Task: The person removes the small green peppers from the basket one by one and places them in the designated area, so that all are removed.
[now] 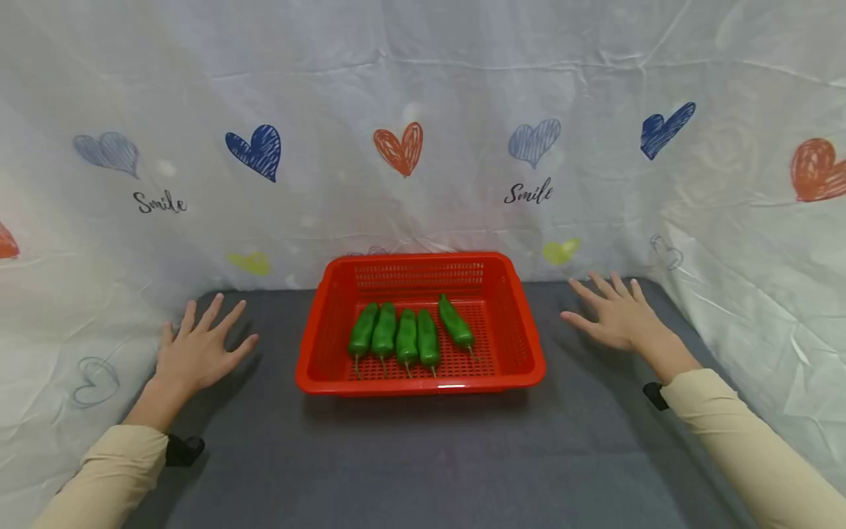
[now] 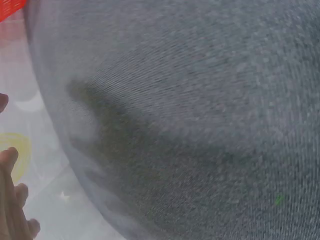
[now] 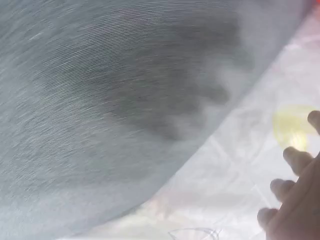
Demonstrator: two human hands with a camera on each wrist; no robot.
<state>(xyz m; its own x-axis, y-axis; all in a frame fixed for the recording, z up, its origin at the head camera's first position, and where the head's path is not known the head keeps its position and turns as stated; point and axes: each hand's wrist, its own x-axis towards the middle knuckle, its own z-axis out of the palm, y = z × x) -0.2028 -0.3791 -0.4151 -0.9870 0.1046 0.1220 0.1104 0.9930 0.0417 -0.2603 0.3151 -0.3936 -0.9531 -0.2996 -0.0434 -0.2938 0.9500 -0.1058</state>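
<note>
You have a dark grey cloth surface (image 1: 423, 455) in front of you, its far corners rounded, with a white sheet (image 1: 456, 81) rising behind it and draped down both sides. The sheet is creased and shiny (it looks like thin plastic), and it is printed with red hearts (image 1: 399, 149), blue hearts (image 1: 256, 152), yellow-green hearts (image 1: 562, 251) and the word "Smile" (image 1: 529, 192) twice.

At the far middle of the cloth sits a red perforated basket (image 1: 423, 387). Inside it, four green peppers (image 1: 385, 334) lie in a row, stems towards you; a fifth green pepper (image 1: 456, 322) lies slightly apart to their right, slanted.

Your left hand (image 1: 194, 354) is out to the left of the basket, well apart from it, fingers straight and fanned apart, holding nothing. Your right hand (image 1: 616, 319) is on the other side, also apart from the basket, its fingers spread and nothing in them. Both cast soft shadows on the cloth. Your beige sleeves (image 1: 740, 433) end at the wrists, each beside a black wrist device (image 1: 183, 450).
</note>
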